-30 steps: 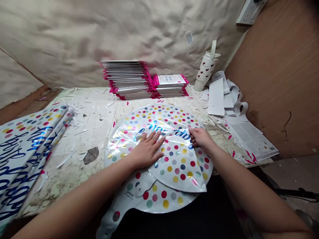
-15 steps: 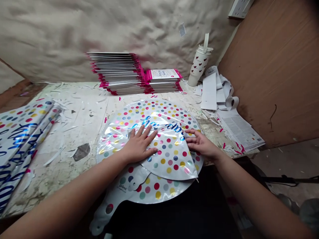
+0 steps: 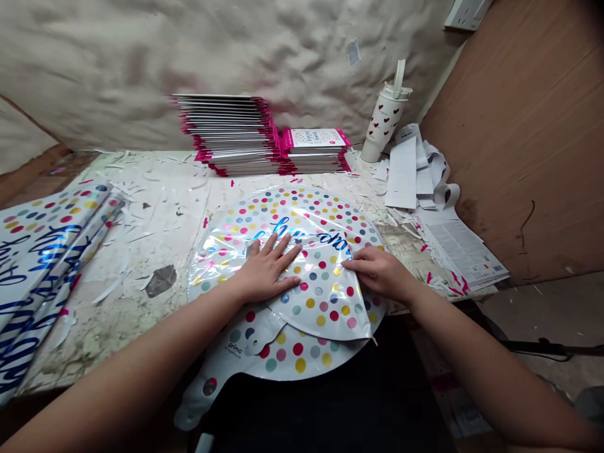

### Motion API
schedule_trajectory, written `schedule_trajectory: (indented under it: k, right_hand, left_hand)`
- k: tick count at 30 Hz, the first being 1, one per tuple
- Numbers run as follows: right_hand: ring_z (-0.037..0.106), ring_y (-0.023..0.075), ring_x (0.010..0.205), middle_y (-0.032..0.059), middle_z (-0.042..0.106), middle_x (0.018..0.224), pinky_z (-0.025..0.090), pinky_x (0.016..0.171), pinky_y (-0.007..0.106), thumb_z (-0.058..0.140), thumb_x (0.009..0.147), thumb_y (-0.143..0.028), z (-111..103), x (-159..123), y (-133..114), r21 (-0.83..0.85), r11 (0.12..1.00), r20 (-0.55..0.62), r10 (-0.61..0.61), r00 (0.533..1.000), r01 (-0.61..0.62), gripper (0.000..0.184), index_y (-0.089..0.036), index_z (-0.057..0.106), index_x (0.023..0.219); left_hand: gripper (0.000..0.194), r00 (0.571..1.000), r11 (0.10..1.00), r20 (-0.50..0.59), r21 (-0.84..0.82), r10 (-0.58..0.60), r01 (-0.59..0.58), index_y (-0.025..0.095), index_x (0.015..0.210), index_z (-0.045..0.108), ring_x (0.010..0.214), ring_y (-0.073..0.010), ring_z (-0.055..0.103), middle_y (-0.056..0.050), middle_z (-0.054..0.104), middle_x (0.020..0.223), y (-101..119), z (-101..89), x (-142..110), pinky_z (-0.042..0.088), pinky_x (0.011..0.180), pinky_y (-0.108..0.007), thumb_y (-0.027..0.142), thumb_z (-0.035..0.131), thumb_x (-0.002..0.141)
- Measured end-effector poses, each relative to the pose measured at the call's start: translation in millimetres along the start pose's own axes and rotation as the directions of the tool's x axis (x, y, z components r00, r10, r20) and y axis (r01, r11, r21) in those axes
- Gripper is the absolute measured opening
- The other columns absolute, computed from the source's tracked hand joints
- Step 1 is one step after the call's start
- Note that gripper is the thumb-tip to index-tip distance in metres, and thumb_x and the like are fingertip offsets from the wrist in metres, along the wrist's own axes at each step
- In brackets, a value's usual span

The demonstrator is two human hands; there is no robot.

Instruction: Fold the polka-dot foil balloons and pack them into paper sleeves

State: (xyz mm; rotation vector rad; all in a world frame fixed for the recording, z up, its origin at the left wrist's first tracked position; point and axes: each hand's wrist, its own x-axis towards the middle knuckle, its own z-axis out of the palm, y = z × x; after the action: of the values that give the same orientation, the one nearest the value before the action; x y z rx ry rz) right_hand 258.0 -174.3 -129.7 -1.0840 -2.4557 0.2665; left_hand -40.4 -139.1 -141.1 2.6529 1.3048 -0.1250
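A flat, uninflated white foil balloon (image 3: pixel 297 365) with coloured dots and blue lettering lies in front of me, partly over the table's near edge. A folded flap of a dotted sheet lies on top of it, and the neck hangs off at the lower left. My left hand (image 3: pixel 270 272) rests flat on the flap, fingers spread. At the flap's right edge, my right hand (image 3: pixel 380 270) has its fingers closed together on the foil. Its thumb is largely hidden.
On the left lie more folded foil balloons (image 3: pixel 42 270). Stacked pink-edged packets (image 3: pixel 236 135) stand at the back, beside a shorter stack (image 3: pixel 316 151). A white tumbler with hearts (image 3: pixel 385 119), paper strips (image 3: pixel 402 173) and a printed sheet (image 3: pixel 465 245) are on the right.
My right hand's fingers have gone from loosely apart to closed on the flap's edge. My left hand stays flat on the foil. The whole view has shifted slightly.
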Motion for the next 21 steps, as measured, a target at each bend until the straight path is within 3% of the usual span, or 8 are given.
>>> schedule_trajectory:
  k: [3,8,11,12,14,16,17,21]
  right_hand:
    - [0.051,0.0292,0.111,0.0110,0.058,0.118,0.042,0.090,0.047,0.058,0.077,-0.017,-9.4,6.3,-11.3,-0.137,0.985,0.070,-0.096,0.993,0.105,0.032,-0.027,0.067,0.105]
    - [0.056,0.0220,0.108,0.0034,0.065,0.113,0.041,0.095,0.040,0.051,0.081,-0.012,-15.4,15.8,-17.7,0.057,0.972,0.260,-0.235,0.937,0.228,0.030,-0.026,0.067,0.102]
    - [0.062,0.0186,0.095,0.0017,0.069,0.100,0.039,0.097,0.040,0.049,0.081,-0.011,-10.3,16.4,-11.1,0.172,0.978,0.210,-0.157,0.965,0.122,0.030,-0.025,0.066,0.101]
    - [0.064,0.0178,0.089,0.0015,0.070,0.095,0.042,0.093,0.039,0.048,0.082,-0.013,-8.3,16.5,-8.3,0.215,0.976,0.147,-0.074,0.986,0.041,0.028,-0.024,0.067,0.099]
    - [0.064,0.0165,0.075,0.0013,0.070,0.084,0.049,0.078,0.033,0.049,0.083,-0.018,-5.2,18.3,-3.1,0.343,0.928,-0.025,0.164,0.986,-0.146,0.021,-0.022,0.067,0.093]
    - [0.061,0.0154,0.066,0.0009,0.067,0.074,0.049,0.061,0.027,0.051,0.085,-0.026,-4.3,23.5,0.6,0.485,0.836,-0.178,0.383,0.906,-0.257,0.018,-0.019,0.067,0.085]
    - [0.059,0.0151,0.064,0.0006,0.065,0.071,0.047,0.057,0.026,0.051,0.085,-0.030,-4.7,27.2,1.6,0.533,0.800,-0.231,0.449,0.863,-0.274,0.019,-0.018,0.067,0.082]
    - [0.054,0.0139,0.061,0.0000,0.062,0.065,0.043,0.055,0.025,0.055,0.083,-0.035,-8.1,42.1,2.5,0.542,0.796,-0.353,0.507,0.787,-0.270,0.023,-0.017,0.066,0.075]
  left_hand:
    - [0.072,1.000,1.000,0.006,-0.011,0.028,-0.028,0.033,0.143,0.011,0.137,-0.0364,0.001,-0.006,0.005,0.152,-3.2,0.3,0.9,0.005,0.103,-0.059,0.067,0.030,0.082]
    - [0.071,0.998,0.997,0.013,-0.041,0.059,-0.058,0.032,0.143,0.016,0.136,-0.0372,0.004,-0.009,0.010,0.151,-8.4,-3.7,5.4,0.007,0.102,-0.062,0.065,0.034,0.082]
    - [0.058,0.980,0.989,-0.194,-0.130,0.047,-0.073,0.027,0.140,0.027,0.135,-0.0327,0.017,-0.011,0.023,0.148,-8.1,-19.8,-1.0,0.020,0.103,-0.056,0.052,0.036,0.088]
    - [0.051,0.930,0.982,-0.367,-0.168,0.012,-0.080,0.025,0.137,0.031,0.133,-0.0292,0.025,-0.011,0.030,0.144,-6.0,-27.6,-6.0,0.026,0.103,-0.052,0.045,0.037,0.090]
    - [0.039,0.673,0.970,-0.736,-0.206,-0.066,-0.130,0.023,0.128,0.039,0.120,-0.0221,0.042,-0.010,0.046,0.129,2.2,-43.1,-18.5,0.037,0.098,-0.043,0.029,0.041,0.090]
    - [0.032,0.448,0.965,-0.894,-0.110,0.009,-0.239,0.024,0.117,0.046,0.101,-0.0174,0.054,-0.006,0.055,0.108,15.0,-52.5,-29.0,0.045,0.089,-0.036,0.019,0.049,0.086]
    - [0.030,0.445,0.951,-0.887,-0.019,0.126,-0.308,0.024,0.112,0.048,0.093,-0.0162,0.056,-0.004,0.057,0.101,21.8,-53.2,-31.5,0.048,0.085,-0.033,0.015,0.052,0.083]
    - [0.023,0.732,0.854,-0.456,0.146,0.506,-0.499,0.018,0.105,0.057,0.094,-0.0178,0.058,-0.006,0.063,0.102,33.1,-28.3,-17.1,0.048,0.086,-0.031,0.011,0.045,0.086]
